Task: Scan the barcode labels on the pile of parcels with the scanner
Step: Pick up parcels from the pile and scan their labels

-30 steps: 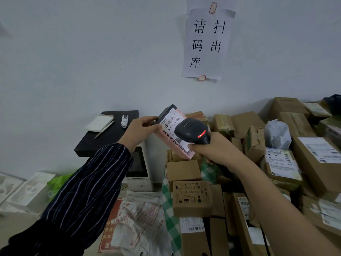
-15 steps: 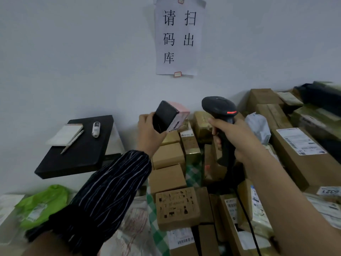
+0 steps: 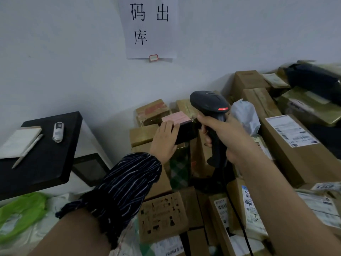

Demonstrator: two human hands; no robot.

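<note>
My right hand (image 3: 227, 137) grips the handle of a black barcode scanner (image 3: 210, 106), held upright with a red light lit on its head and a cable trailing down. My left hand (image 3: 164, 141) holds a small pink and black box (image 3: 180, 124) low against the brown parcels (image 3: 145, 133) at the back of the pile, near the wall. The box's pink face points up and its barcode label is not visible. The scanner's head sits just right of the box, close to it.
Brown cardboard parcels with white barcode labels (image 3: 289, 130) fill the right and lower middle. A black tabletop (image 3: 44, 156) at left carries a notepad, pen and small white bottle. A white machine (image 3: 90, 169) stands beneath it. A paper sign (image 3: 149, 28) hangs on the wall.
The left hand has lowered the pink box from in front of the scanner down onto the parcels by the wall. The scanner has swung upright, away from the label.
</note>
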